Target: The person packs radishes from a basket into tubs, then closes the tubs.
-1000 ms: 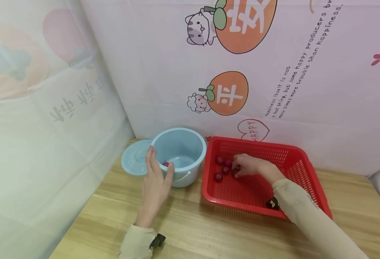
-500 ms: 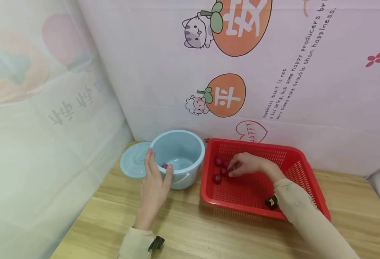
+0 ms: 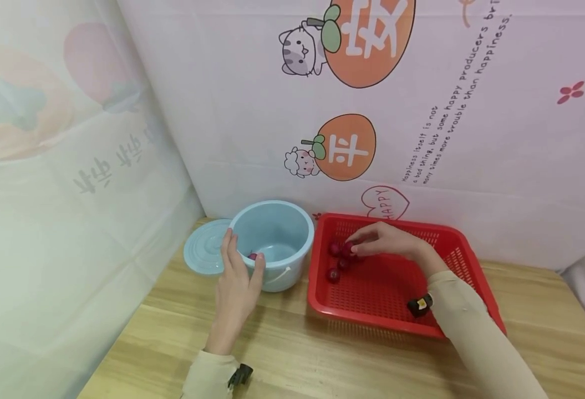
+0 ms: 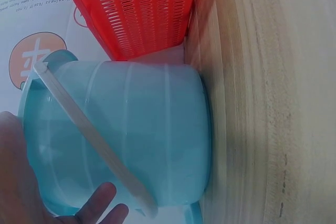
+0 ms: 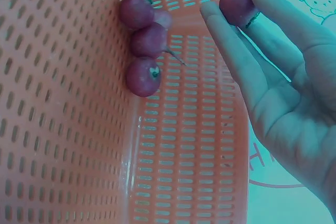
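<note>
My right hand (image 3: 387,243) pinches a round red radish (image 5: 239,8) between thumb and fingertips, raised over the red plastic basket (image 3: 372,317). Below it, several other radishes (image 5: 145,77) lie at the basket's left side; one shows a thin root. My left hand (image 3: 237,288) rests against the light blue bucket (image 3: 284,277), fingers extended along its left side and thumb at the front rim. A radish (image 3: 253,256) shows inside the bucket near that thumb. The left wrist view has the bucket's white handle (image 4: 94,137) hanging across its side.
The blue lid (image 3: 204,249) lies on the wooden table (image 3: 282,343) left of the bucket, partly behind my left hand. Basket and bucket stand close together. A printed cloth (image 3: 252,111) hangs behind them, and another cloth (image 3: 72,233) hangs along the left.
My right hand has taken a radish from the cluster and lifted it slightly up and to the left. The left hand stays at the bucket. The head view has shifted a little.
</note>
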### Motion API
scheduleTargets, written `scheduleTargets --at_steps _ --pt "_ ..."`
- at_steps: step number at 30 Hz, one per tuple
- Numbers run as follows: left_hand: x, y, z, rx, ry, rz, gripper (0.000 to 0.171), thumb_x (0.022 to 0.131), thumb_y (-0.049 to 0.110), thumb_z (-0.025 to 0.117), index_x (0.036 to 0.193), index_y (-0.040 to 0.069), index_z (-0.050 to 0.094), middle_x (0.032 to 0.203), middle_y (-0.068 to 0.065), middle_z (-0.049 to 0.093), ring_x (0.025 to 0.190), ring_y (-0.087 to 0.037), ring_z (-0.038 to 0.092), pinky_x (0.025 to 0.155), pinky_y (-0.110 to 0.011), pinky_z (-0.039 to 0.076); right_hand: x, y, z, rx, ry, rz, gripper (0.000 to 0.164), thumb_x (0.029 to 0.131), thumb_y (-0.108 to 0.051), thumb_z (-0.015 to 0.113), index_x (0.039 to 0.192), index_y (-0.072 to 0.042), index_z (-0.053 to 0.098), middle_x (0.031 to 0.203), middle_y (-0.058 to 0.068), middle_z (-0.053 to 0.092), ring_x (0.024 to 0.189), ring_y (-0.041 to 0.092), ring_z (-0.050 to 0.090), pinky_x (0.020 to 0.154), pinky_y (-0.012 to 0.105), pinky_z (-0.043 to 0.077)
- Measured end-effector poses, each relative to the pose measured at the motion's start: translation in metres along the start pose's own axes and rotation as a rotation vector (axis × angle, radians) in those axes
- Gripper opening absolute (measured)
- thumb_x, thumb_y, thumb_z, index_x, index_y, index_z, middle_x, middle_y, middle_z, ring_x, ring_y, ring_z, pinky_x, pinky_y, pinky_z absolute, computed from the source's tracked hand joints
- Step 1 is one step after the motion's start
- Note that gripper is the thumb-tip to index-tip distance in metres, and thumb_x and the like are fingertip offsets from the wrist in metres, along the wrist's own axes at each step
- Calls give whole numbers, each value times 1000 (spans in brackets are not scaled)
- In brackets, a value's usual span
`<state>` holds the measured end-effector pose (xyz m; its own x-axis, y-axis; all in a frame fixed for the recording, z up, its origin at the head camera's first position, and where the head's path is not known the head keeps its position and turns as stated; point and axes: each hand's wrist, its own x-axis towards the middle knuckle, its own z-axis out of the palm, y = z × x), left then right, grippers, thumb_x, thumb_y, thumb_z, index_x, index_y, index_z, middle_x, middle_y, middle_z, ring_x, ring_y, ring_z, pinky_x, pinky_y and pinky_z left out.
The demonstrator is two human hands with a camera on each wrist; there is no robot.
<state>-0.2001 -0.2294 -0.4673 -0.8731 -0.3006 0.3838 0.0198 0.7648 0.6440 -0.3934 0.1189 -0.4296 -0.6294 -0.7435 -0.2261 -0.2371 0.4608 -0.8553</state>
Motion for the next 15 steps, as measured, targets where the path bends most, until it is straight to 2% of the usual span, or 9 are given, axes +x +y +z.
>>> scheduleTargets --at_steps 3,7,12,15 --pt "0 -1 0 7 -4 -8 81 109 55 44 167 6 16 176 10 3 46 -16 40 44 -32 37 -1 0 -2 33 25 -3 41 101 -26 74 138 -11 70 124 10 74 121 41 66 105 61 49" --pt "-1 -1 0 12 -8 -16 81 109 57 43 167 6 16 176 11 3 46 -16 40 44 -32 36 -3 -2 -4 79 74 3 41 100 -32 75 137 -14 70 128 8 73 120 32 69 106 56 51" --pt "0 0 0 18 -6 -16 81 109 57 43 167 7 15 176 10 3 47 -16 40 44 -32 36 -6 -7 -6 170 118 -15 41 101 -28 75 138 -11 69 133 10 70 123 34 68 106 48 52" --pt "0 0 0 18 -3 -15 81 109 57 42 167 7 15 176 10 3 47 -16 40 44 -33 36 -8 -12 -7 186 138 -47 40 101 -26 75 137 -11 70 132 11 70 122 33 69 105 46 53"
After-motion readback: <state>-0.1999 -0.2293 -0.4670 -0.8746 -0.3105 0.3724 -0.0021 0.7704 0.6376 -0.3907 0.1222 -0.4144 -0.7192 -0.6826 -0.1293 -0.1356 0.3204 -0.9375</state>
